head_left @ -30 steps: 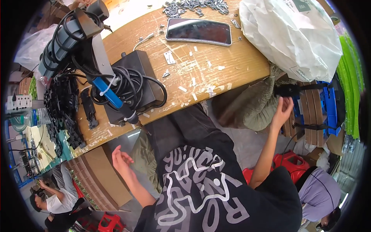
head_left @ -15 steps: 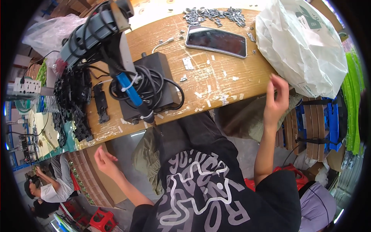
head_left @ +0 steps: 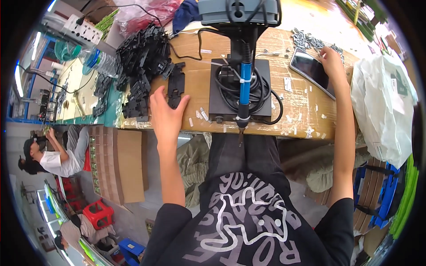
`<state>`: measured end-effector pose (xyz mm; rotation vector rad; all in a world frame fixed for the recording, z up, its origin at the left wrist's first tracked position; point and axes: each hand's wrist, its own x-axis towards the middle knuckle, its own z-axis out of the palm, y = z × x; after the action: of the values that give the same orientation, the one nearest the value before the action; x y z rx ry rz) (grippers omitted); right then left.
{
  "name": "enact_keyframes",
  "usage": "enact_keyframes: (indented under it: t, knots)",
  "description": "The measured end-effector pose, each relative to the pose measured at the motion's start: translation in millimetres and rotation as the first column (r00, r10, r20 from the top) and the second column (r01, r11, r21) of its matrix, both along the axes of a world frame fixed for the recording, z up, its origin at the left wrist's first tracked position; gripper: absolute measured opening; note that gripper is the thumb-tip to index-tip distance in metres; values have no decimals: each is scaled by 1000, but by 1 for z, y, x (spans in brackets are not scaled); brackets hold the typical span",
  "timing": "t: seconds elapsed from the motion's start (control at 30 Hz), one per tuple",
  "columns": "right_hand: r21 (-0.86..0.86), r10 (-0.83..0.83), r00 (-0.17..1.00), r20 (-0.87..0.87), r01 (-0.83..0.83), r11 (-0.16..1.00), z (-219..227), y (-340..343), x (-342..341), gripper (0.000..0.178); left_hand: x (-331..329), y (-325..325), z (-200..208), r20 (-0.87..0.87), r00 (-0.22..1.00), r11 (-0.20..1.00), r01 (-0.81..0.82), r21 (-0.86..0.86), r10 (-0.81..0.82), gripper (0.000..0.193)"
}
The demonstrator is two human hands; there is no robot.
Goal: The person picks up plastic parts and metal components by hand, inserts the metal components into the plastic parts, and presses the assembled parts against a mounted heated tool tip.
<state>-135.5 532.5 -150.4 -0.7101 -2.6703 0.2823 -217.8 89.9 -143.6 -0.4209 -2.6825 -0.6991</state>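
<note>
- A person in a black printed T-shirt (head_left: 246, 226) sits at a workbench (head_left: 195, 88), both bare hands over its top.
- The left hand (head_left: 167, 117) is at the near edge, its thumb and fingers spread apart and closed on nothing. Just ahead, around the gap between them, lies the near end of a single long, black plastic part (head_left: 176, 83); whether skin touches it cannot be told.
- Left of that part rises a tangled heap of similar black plastic pieces (head_left: 144, 57).
- The right hand (head_left: 333, 65) reaches far across, its fingers bent downward beside the far end of a smartphone (head_left: 308, 68) and a scatter of small metal pieces (head_left: 306, 40). Whether the fingertips pinch anything cannot be told.
- Between the hands, a blue-barrelled corded tool (head_left: 245, 86) points its tip toward the bench edge, in front of a dark box (head_left: 216, 104).
- The black part looks light and fairly stiff, its thin notched edges perhaps prone to snapping; the long sides near its middle seem the best grip.
- The metal pieces look hard, smooth and easily dropped, suiting a fingertip pinch, one at a time.
</note>
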Motion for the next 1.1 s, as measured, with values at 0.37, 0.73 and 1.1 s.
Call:
enact_keyframes:
  t: [0.37,0.73,1.1]
  knots:
    - [-90,-34,993,-113,24,996,6,-1,12,18,5,-25,14,419,898,885,-83,459,-133,33]
    - [-403,-58,836,-546,-202,893,32,-45,51,18,54,-31,40,341,850,368,-192,910,-401,17]
    - [-738,-265,728,-632,-461,494,28,-130,93,22,89,-21,43,367,811,394,-186,900,-455,23]
